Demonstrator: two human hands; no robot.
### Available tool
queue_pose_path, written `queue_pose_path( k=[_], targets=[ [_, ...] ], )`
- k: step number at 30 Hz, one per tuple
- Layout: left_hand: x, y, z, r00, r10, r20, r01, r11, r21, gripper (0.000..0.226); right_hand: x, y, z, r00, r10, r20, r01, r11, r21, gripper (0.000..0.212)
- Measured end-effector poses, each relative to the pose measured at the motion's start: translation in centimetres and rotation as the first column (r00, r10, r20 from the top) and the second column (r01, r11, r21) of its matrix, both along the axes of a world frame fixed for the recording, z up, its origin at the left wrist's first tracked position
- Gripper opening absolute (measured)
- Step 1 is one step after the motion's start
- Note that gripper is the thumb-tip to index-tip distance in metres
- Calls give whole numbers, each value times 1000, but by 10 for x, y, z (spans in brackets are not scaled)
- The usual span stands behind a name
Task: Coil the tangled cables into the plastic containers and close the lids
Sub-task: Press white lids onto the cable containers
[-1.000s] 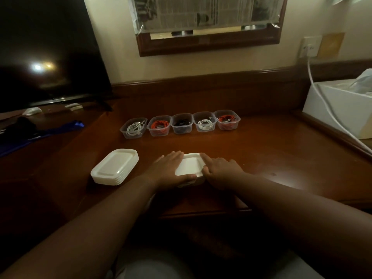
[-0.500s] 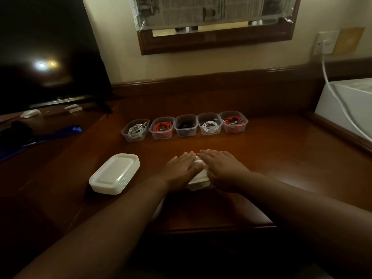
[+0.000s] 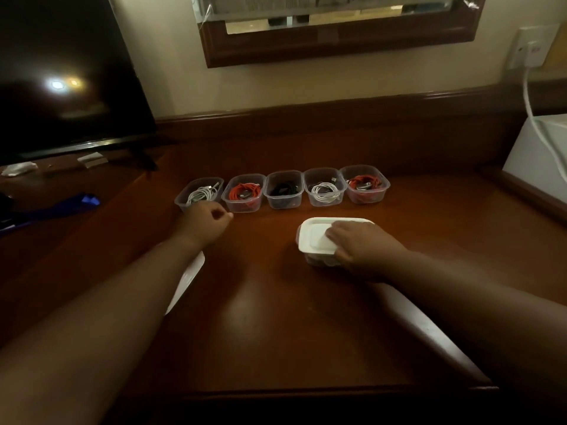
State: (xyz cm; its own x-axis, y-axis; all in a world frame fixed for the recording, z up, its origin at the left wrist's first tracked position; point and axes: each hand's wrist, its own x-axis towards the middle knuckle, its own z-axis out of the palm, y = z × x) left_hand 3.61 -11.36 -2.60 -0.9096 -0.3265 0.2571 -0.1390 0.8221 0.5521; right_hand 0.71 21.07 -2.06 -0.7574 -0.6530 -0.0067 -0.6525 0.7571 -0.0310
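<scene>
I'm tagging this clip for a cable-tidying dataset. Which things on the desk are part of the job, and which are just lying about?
Part of the job:
- five open containers with coiled cables
- lidded container under the right hand
- lid stack, mostly behind the left arm
- left hand, near the leftmost container

Just lying about:
- television
- blue item
- white box
- wall socket
</scene>
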Motion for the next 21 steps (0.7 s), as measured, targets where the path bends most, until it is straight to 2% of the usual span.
queue_pose_path(
  k=[2, 7, 10, 12, 17, 19, 21],
  targets=[
    [-11, -26, 0, 998, 70, 11, -69, 996, -57, 18, -16, 2, -2, 999, -47, 19, 48, 998, -32, 67],
    [-34, -65, 2, 977, 200, 67, -164, 920, -357, 46, -47, 6, -8, 984, -169, 53, 175, 976, -133, 44],
    [-44, -72, -2, 961, 223, 166, -134, 894, -427, 52, -62, 7, -10, 976, -208, 70, 218, 959, -181, 38],
    [-47, -71, -5, 950, 228, 212, -113, 886, -449, 55, -70, 8, -10, 967, -240, 79, 251, 948, -196, 38],
    [-46, -60, -8, 970, 186, 157, -88, 870, -486, 45, -76, 6, -8, 958, -288, 15, 285, 937, -202, 39],
    [-40, -47, -8, 982, 134, 132, -63, 896, -440, 38, -72, 1, -6, 962, -262, -76, 238, 942, -237, 41],
    [-32, -31, -7, 990, 72, 118, -30, 944, -329, 35, -60, -7, -4, 966, -207, -157, 160, 950, -267, 41]
  ],
)
